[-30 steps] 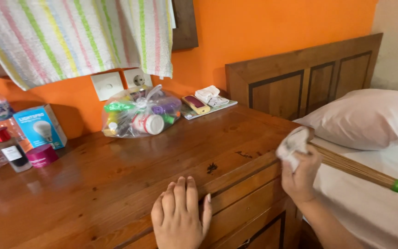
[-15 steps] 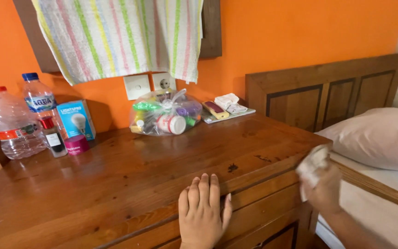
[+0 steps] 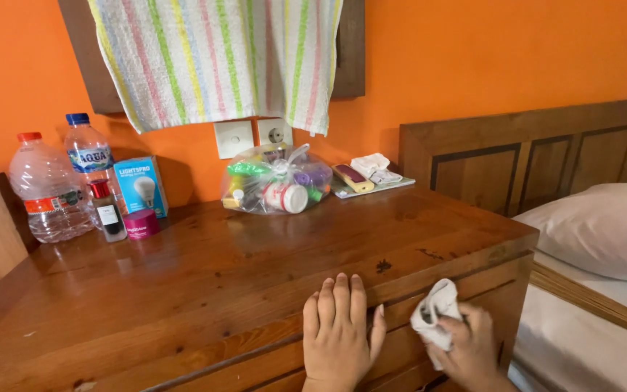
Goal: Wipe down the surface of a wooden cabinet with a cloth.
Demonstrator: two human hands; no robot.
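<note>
white cloth (image 3: 435, 313): bunched in the closed right hand (image 3: 466, 347), pressed at the drawer front just below the wooden surface (image 3: 205, 276) edge. left hand (image 3: 339, 330) lies open and flat on that edge, just left of the cloth.

The left hand (image 3: 339, 334) is cut off at the wrist by the bottom edge, and the right hand (image 3: 466, 348) too — its palm and most of its fingers (image 3: 453, 330) lie hidden behind the crumpled white cloth (image 3: 433, 319) it clutches. The drawer fronts under the worktop (image 3: 205, 283) are covered by both hands and run out of the picture. The striped towel (image 3: 219, 58) is cropped at the top, the pillow (image 3: 607, 229) at the right. Inside the knotted clear bag (image 3: 273, 189) the small containers overlap — only 1 white jar reads clearly. The items on the flat tray (image 3: 371, 181) behind it are too small to tell.
</note>
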